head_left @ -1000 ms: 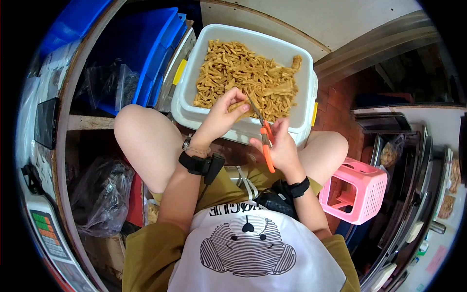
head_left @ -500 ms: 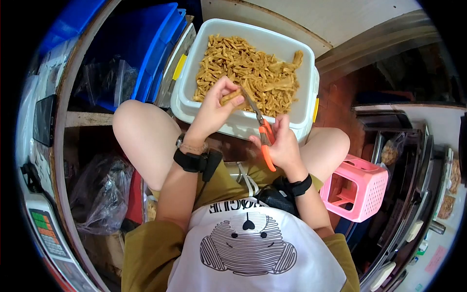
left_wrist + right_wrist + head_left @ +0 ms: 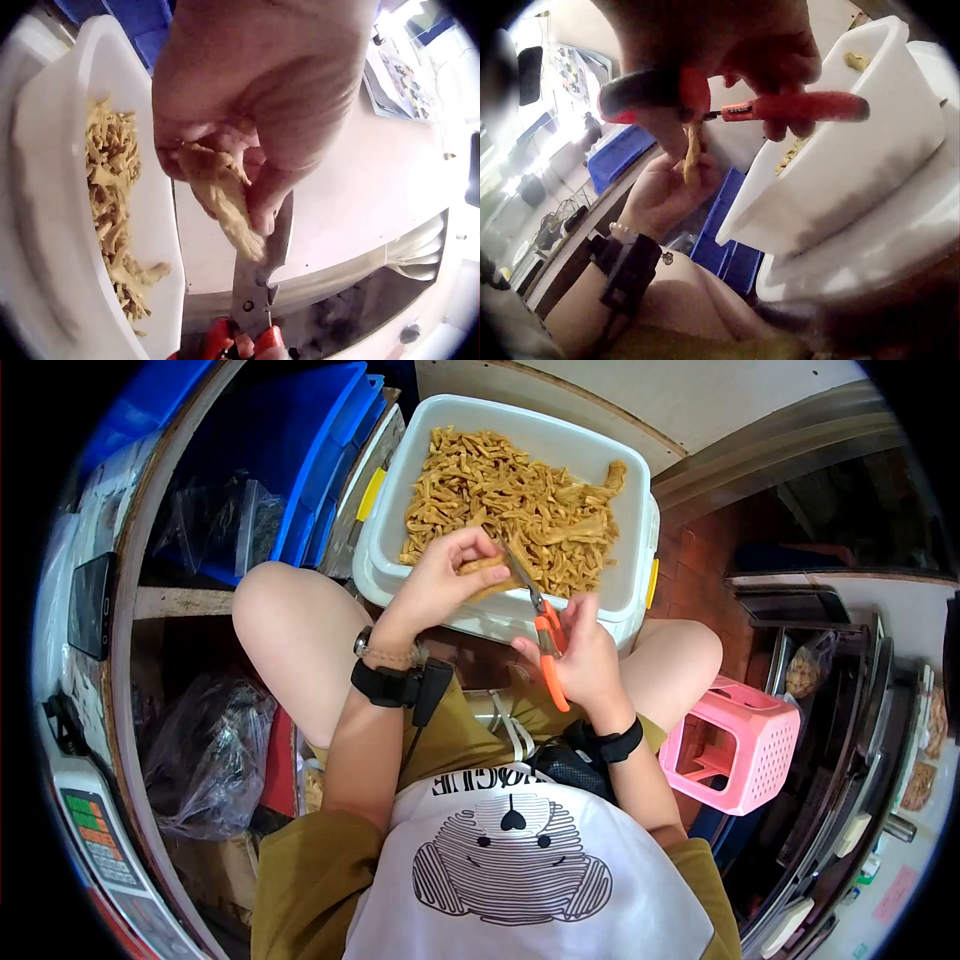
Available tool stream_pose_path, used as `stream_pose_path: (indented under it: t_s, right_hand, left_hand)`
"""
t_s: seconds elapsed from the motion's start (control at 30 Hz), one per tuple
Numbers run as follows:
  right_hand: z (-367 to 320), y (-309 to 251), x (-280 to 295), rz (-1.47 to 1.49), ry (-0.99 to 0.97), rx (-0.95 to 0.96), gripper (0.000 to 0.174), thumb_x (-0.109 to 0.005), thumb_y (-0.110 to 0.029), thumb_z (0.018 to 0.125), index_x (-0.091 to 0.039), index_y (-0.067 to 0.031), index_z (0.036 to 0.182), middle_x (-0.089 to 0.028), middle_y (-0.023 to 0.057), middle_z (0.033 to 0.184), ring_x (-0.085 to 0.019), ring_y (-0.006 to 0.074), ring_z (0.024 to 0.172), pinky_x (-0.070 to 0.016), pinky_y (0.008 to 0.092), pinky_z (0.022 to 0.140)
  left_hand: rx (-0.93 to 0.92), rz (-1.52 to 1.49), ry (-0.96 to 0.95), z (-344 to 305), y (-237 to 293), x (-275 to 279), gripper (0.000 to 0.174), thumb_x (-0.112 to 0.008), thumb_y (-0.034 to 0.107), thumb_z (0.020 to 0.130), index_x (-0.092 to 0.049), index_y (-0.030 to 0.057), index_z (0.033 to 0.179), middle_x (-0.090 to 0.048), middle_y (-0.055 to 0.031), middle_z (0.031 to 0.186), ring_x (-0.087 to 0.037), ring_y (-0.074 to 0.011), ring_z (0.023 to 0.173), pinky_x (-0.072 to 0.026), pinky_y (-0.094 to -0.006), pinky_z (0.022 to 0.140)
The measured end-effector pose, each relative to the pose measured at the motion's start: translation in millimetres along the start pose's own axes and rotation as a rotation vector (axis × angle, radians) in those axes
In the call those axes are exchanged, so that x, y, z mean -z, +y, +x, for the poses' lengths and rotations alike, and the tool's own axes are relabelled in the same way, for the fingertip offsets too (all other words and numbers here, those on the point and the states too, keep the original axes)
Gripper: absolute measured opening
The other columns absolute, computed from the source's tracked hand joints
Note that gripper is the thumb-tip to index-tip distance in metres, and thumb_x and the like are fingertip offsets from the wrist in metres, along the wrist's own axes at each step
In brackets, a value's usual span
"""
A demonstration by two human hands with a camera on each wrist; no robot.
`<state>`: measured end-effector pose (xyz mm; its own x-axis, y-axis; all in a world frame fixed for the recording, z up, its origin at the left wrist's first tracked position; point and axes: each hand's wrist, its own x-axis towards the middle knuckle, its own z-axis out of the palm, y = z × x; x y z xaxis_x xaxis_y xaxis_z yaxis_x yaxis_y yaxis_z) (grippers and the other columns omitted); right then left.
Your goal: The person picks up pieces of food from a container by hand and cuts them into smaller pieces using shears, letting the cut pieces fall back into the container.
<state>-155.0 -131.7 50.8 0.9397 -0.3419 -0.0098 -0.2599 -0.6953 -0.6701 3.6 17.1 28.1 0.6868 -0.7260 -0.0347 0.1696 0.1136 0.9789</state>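
Observation:
My left hand [image 3: 445, 575] is over the near edge of a white tub [image 3: 642, 540]. It pinches a yellow-brown food strip [image 3: 225, 195] between thumb and fingers. Orange-handled scissors [image 3: 547, 640] are in my right hand [image 3: 590, 665], fingers round the handles. Their metal blades [image 3: 251, 292] point away from me and reach up beside the left fingertips; in the left wrist view they overlap the strip's lower end. Behind the hands, a heap of similar yellow-brown strips [image 3: 510, 500] covers most of the tub's bottom, with a longer piece [image 3: 615, 478] against the right wall.
The tub sits on another white container with yellow clips [image 3: 371, 495], between the person's knees. Blue crates [image 3: 315, 480] stand to the left, above a clear plastic bag [image 3: 215, 760]. A pink stool [image 3: 765, 760] lies on its side at the right.
The left hand with the strip drew back slightly to the left, and the strip's angle shifted. The scissors stay in the right hand, which has barely moved.

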Motion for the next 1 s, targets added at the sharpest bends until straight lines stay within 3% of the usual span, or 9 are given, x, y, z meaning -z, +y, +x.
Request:
stream_pose_path:
  t_s: [0.03,0.17,0.53,0.63,0.73,0.83,1.0]
  right_hand:
    - [0,1,-1,0.000,0.000,-0.001,0.066,-0.084,-0.041,0.069,-0.035,-0.0044,0.095,-0.055,0.0126,0.062,-0.058,0.0317,0.053,-0.0461,0.0372,0.050]
    - [2,6,-3,0.061,0.007,0.009,0.067,-0.083,-0.041,0.069,-0.035,-0.0040,0.096,-0.055,0.0126,0.062,-0.058,0.0316,0.054,-0.0463,0.0375,0.051]
    - [4,4,-5,0.025,0.009,-0.064,0.062,-0.083,-0.040,0.071,-0.038,-0.0031,0.094,-0.061,0.0192,0.067,-0.063,0.0394,0.062,-0.0487,0.0405,0.054]
    - [4,3,-5,0.044,0.074,-0.005,0.062,-0.084,-0.039,0.070,-0.038,-0.0040,0.091,-0.059,0.0169,0.065,-0.062,0.0383,0.059,-0.0483,0.0399,0.053]
    - [5,5,-6,0.071,0.088,-0.075,0.065,-0.085,-0.039,0.067,-0.036,-0.0050,0.090,-0.055,0.0139,0.062,-0.060,0.0355,0.055,-0.0477,0.0388,0.052]
    - [5,6,-5,0.074,0.103,-0.096,0.067,-0.087,-0.038,0.066,-0.034,-0.0056,0.091,-0.052,0.0120,0.062,-0.058,0.0320,0.054,-0.0469,0.0375,0.051]
    - [3,6,1,0.154,-0.077,-0.142,0.069,-0.084,-0.040,0.069,-0.031,-0.0050,0.098,-0.054,0.0132,0.069,-0.060,0.0295,0.061,-0.0483,0.0375,0.057]
  left_hand:
    - [0.031,0.011,-0.081,0,-1,-1,0.017,-0.068,0.002,0.085,-0.052,0.0042,0.091,-0.056,0.0012,0.091,-0.054,-0.0064,0.088,-0.0450,-0.0223,0.078]
    - [0.036,0.063,-0.068,0,-3,-3,0.017,-0.069,0.003,0.084,-0.053,0.0040,0.089,-0.056,0.0014,0.089,-0.055,-0.0066,0.088,-0.0452,-0.0222,0.079]
    - [-0.052,0.211,0.163,0,-4,-12,0.021,-0.071,0.002,0.082,-0.054,0.0002,0.094,-0.064,-0.0045,0.090,-0.060,-0.0087,0.089,-0.0474,-0.0227,0.078]
    - [-0.009,0.179,0.193,1,-5,-14,0.022,-0.072,0.002,0.082,-0.055,0.0007,0.095,-0.065,-0.0056,0.092,-0.060,-0.0086,0.089,-0.0477,-0.0225,0.077]
    - [0.059,0.089,0.239,1,-3,-15,0.020,-0.072,0.005,0.083,-0.057,0.0008,0.095,-0.065,-0.0043,0.092,-0.060,-0.0075,0.087,-0.0477,-0.0222,0.076]
    - [0.010,0.061,0.193,4,-10,-14,0.021,-0.072,0.008,0.083,-0.060,-0.0002,0.098,-0.065,-0.0028,0.092,-0.059,-0.0082,0.089,-0.0471,-0.0231,0.078]
    - [-0.046,0.196,0.141,4,-13,-10,0.022,-0.073,0.010,0.083,-0.063,-0.0020,0.098,-0.064,-0.0022,0.095,-0.058,-0.0103,0.095,-0.0454,-0.0255,0.085]
